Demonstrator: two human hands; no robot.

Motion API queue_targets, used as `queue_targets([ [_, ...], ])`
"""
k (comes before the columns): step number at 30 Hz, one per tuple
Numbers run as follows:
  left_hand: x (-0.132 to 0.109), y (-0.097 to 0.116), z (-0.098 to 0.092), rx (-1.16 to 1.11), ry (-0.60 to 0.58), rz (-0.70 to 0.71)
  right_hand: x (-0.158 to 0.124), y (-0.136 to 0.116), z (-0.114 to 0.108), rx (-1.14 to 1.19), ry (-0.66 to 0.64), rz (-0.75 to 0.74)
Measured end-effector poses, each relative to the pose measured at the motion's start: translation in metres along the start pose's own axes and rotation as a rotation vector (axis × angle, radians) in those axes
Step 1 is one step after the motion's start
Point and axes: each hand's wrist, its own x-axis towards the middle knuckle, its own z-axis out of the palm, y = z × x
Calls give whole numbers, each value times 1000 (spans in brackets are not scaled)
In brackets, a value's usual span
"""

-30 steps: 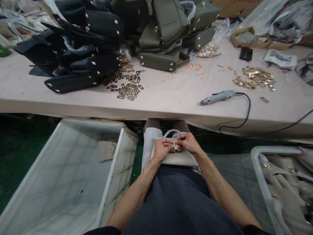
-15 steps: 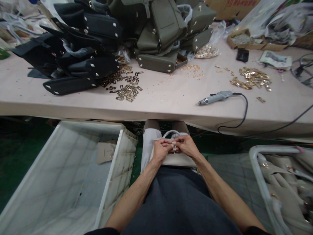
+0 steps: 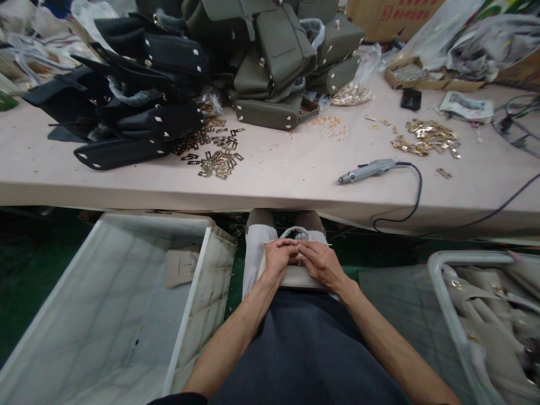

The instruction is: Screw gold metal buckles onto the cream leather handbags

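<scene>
Beige handbag (image 3: 295, 277) stands upright on the person's lap, at near centre just below the table edge, its looped handle pointing away from the body. The left hand (image 3: 277, 260) is curled closed over the bag's top edge. The right hand (image 3: 323, 263) meets it there, fingertips pinched on a small metal fitting (image 3: 300, 256) on the bag's front, so the bag lies directly under and between both hands. The fitting is too small to read in detail.

The work looks best done with the left hand bracing the bag against the thighs while the right makes small, square movements. That way the fitting seats straight and the leather is not scratched.

A white plastic crate (image 3: 198, 304) sits to the left of the knees. On the right a wire basket (image 3: 442, 298) holds more beige bags. Farther off on the table (image 3: 274, 180) lie an electric screwdriver (image 3: 367, 169) and a scatter of brass buckles (image 3: 217, 163). Beyond them are gold hardware (image 3: 426, 138), black handbags (image 3: 135, 112) and olive handbags (image 3: 278, 62).
</scene>
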Motion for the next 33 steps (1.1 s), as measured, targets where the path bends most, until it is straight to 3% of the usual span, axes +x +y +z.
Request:
queue_targets([
  [4,-7,2,2,79,0,12,10,0,-10,26,-44,51],
  [8,-26,8,1,320,85,338,28,-5,-33,129,-100,183],
  [10,-33,11,1,403,31,466,37,-8,-43,190,-132,235],
  [13,-36,11,3,372,-149,410,46,-14,-52,304,-140,247],
  [15,-33,9,7,330,-209,343,49,-17,-53,364,-126,244],
  [21,-20,2,13,305,-203,347,48,-14,-45,426,-23,403],
  [28,-9,-7,7,335,-233,325,38,-1,-34,471,-84,385],
  [33,-13,-5,7,476,-182,399,40,0,-21,460,17,503],
])
